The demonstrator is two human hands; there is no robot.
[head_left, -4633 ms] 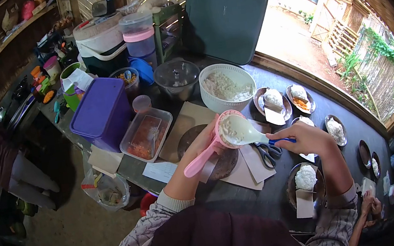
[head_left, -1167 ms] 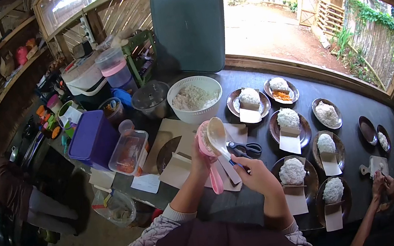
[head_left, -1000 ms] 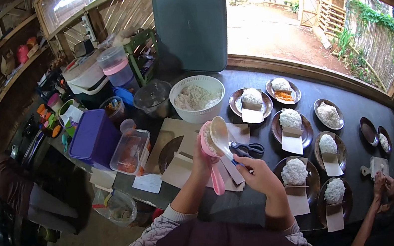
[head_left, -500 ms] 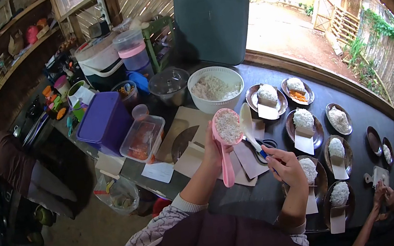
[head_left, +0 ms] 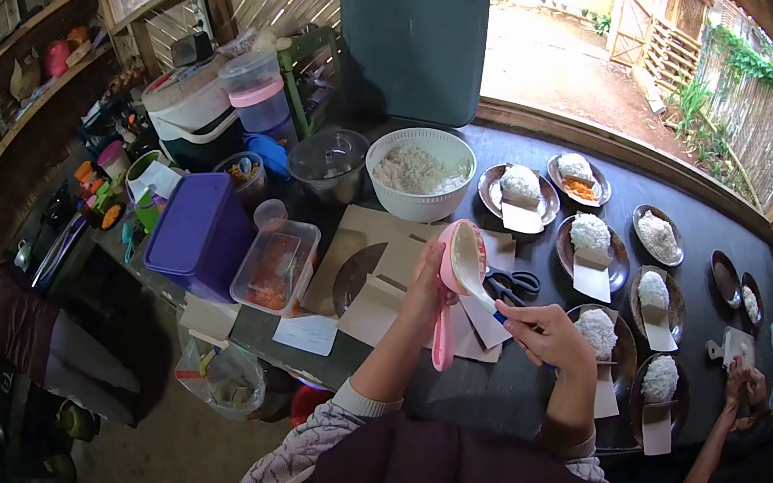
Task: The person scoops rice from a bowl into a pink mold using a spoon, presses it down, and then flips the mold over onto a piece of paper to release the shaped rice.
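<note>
My left hand (head_left: pixel 421 288) is wrapped round a pink long-handled scoop (head_left: pixel 442 334), which is tipped to the right above the table. In my right hand (head_left: pixel 548 335) is a pale spoon (head_left: pixel 471 262) with a blue handle. The spoon's bowl lies over the scoop's opening and hides most of the rice in it. Below them are folded brown cardboard pieces (head_left: pixel 372 315) and black-handled scissors (head_left: pixel 517 282). A white basket of rice (head_left: pixel 421 172) stands just beyond the scoop.
Several brown plates with rice mounds and folded cards, such as this plate (head_left: pixel 612 264), cover the right side. Left are a purple container (head_left: pixel 203 233) and a clear box of reddish food (head_left: pixel 277 272). Another person's hands (head_left: pixel 747 381) are at a small board (head_left: pixel 737 345).
The scoop has turned from facing up to tipping right. My right hand has moved slightly left and down, bringing the spoon from beside the scoop onto its opening.
</note>
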